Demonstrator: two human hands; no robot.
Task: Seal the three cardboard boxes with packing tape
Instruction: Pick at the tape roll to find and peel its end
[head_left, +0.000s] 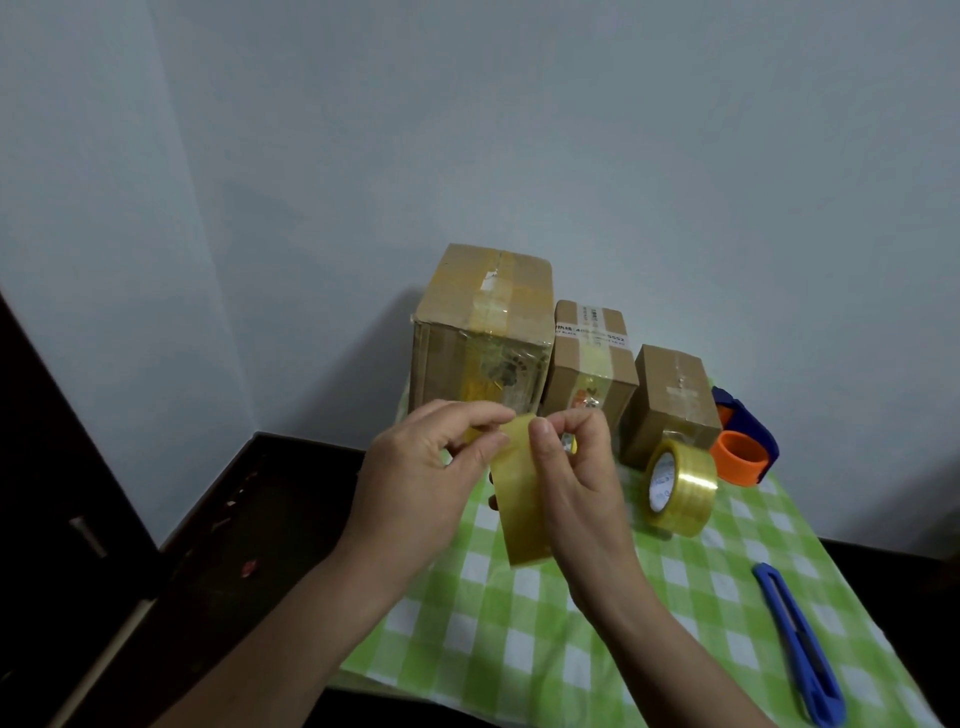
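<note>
Three cardboard boxes stand in a row at the back of the table: a large box (483, 332), a medium box (592, 364) and a small box (670, 400), each with tape across its top. Both hands are raised in front of them around a yellowish roll of packing tape (517, 499). My right hand (576, 478) grips the roll. My left hand (421, 467) pinches the tape at the roll's top edge. A second tape roll (680, 488) stands on edge to the right.
A green-and-white checked cloth (519, 649) covers the dark table. A blue utility knife (797, 644) lies at the right front. A blue-and-orange tape dispenser (743, 441) sits behind the second roll. The wall is close behind the boxes.
</note>
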